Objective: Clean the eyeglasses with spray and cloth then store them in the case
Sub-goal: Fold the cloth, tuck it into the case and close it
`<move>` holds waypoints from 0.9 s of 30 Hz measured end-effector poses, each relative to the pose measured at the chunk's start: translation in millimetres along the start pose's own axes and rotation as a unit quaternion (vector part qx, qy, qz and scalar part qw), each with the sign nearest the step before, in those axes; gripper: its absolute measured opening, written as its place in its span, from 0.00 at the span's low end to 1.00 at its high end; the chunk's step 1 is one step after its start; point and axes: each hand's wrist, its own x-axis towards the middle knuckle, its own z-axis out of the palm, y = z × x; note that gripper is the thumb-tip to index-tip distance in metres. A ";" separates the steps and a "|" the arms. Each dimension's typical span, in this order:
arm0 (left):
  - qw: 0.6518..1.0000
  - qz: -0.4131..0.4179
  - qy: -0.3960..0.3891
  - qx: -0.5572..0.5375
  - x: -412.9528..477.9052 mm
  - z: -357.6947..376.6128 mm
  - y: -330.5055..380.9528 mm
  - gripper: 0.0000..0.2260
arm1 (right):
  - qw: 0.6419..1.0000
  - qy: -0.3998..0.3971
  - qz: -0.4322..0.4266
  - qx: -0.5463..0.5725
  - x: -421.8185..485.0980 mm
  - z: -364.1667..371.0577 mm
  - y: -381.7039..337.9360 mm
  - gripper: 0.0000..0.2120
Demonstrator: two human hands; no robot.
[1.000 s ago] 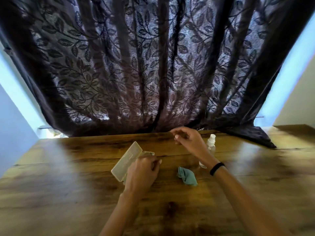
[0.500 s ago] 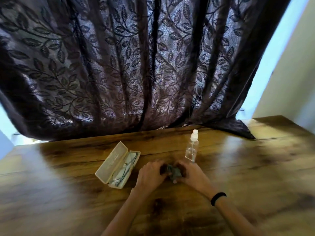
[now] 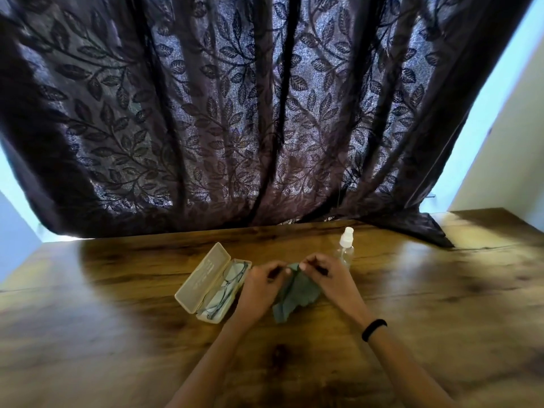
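Both hands pinch the top edge of the cloth (image 3: 295, 293): left hand (image 3: 263, 287) and right hand (image 3: 326, 275) side by side, cloth hanging to the table (image 3: 117, 334). Glasses (image 3: 228, 285) lie in the open case (image 3: 206, 282), just left of the cloth. Spray bottle (image 3: 345, 245) stands upright just behind it.

Big wooden table (image 3: 117, 334) w/ dark grain streaks & a glossy top that's catching glare on the left and right sides. Behind it hangs a dark sheer curtain (image 3: 235, 113) w/ a leaf/vine pattern, backlit so the weave glows bluish in the middle, and its bottom right corner spills onto the tabletop. Bright light (image 3: 500, 69) shows past both curtain edges, plus a pale wall (image 3: 506, 160) on the right, prob another on the far left, tbh too blurry to tell.
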 end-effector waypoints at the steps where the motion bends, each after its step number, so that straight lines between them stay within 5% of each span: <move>1: 1.000 -0.010 0.006 -0.007 1.7 -3.6 0.7 0.07 | 1.000 -0.002 -0.005 -0.001 0.8 -1.1 -3.6 0.02; 6: 0.994 -0.041 0.022 -0.099 10.3 -16.1 8.8 0.10 | 0.999 0.001 -0.018 0.031 5.0 -4.9 -16.4 0.02; 10: 0.979 -0.065 0.040 -0.191 16.0 -25.2 15.4 0.15 | 0.994 -0.082 0.058 0.044 1.5 -4.8 -12.6 0.12; 14: 0.974 -0.067 0.057 -0.208 18.3 -37.1 20.3 0.20 | 0.986 -0.140 0.080 0.048 -5.0 -11.5 -2.2 0.09; 18: 0.978 -0.066 0.076 -0.182 23.5 -52.1 12.9 0.11 | 0.977 -0.095 0.122 0.145 -2.7 -21.8 -0.5 0.06; 23: 0.996 -0.076 0.001 -0.049 35.7 -57.7 -0.5 0.08 | 0.981 -0.004 0.096 0.168 12.1 -24.9 -8.9 0.06; 27: 0.996 -0.071 0.056 -0.029 48.2 -59.4 1.0 0.07 | 0.955 0.031 0.090 0.281 26.1 -20.3 -19.5 0.08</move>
